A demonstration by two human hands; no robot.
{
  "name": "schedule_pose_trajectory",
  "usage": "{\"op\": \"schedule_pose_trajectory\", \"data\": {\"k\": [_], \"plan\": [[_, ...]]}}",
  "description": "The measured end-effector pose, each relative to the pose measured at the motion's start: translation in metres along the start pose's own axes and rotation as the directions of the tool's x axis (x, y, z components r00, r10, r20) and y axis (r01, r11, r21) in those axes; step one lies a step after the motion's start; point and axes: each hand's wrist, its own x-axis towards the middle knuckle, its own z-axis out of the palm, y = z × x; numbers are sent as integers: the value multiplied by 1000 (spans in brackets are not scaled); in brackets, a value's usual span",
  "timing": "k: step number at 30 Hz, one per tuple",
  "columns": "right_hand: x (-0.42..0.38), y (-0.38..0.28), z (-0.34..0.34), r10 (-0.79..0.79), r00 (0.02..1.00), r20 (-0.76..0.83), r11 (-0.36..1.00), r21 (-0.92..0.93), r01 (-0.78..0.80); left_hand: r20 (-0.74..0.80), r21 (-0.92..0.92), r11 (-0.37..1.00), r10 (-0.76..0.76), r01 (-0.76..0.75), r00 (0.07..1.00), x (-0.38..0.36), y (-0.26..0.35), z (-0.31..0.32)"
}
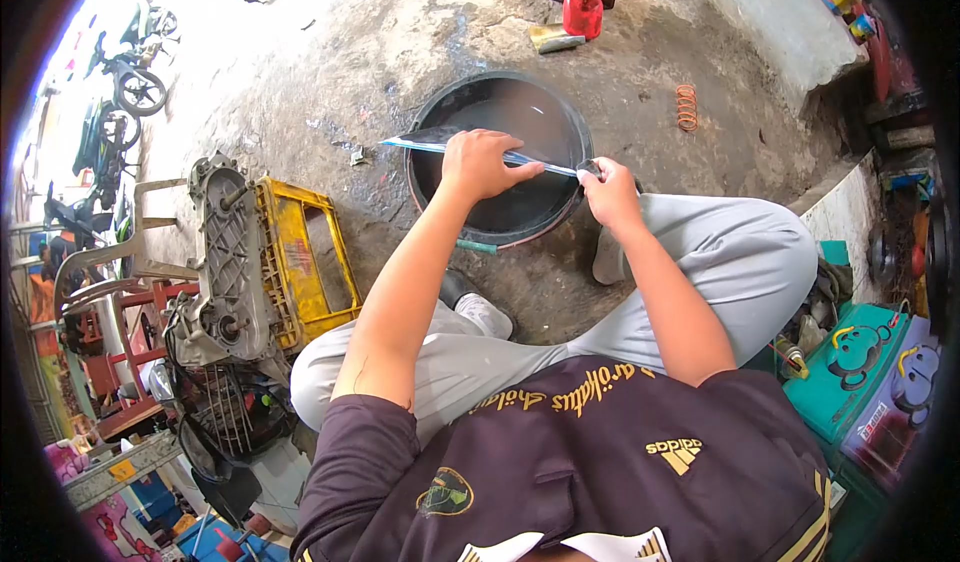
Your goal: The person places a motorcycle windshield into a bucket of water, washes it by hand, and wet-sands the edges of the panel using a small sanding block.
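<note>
left fingers, thumb apart, cover strip; right fingers pinch it

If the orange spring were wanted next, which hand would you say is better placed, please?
Probably the right hand: it is nearer the orange spring, by the black basin's right rim, though holding the blue-white strip. The left hand is farther off, above the basin.
</note>
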Motion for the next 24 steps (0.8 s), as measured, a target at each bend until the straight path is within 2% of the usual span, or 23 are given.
{"op": "schedule_pose_trajectory", "data": {"k": [3,6,10,12,13,15,16,17,19,24], "plan": [[7,4,1,-5,1000,30,999,51,3,10,5,1000,-10,10,1000,2,-1,2],[13,-3,-4,52,997,53,996,66,-55,128,86,996,-35,24,991,6,0,0],[2,2,2,61,998,-4,994,87,-60,125,111,993,-50,36,991,6,0,0],[1,7,4,-17,1000,20,994,112,15,95,119,993,-31,19,995,6,0,1],[3,9,3,-8,1000,17,994,108,6,101,112,994,-26,14,995,7,0,2],[14,11,6,-23,999,-47,997,66,27,107,64,998,-23,16,994,8,0,2],[13,4,3,5,1000,-24,999,47,-4,10,54,999,10,-11,1000,6,0,5],[5,-2,1,13,1000,-25,999,47,-11,16,51,999,13,-13,1000,2,-1,10],[-9,-17,-1,67,996,-63,993,98,-61,-222,24,993,121,-119,968,-3,-4,16],[-7,-12,-2,-4,1000,11,997,72,3,-255,27,992,125,-122,959,-3,-7,23]]}}
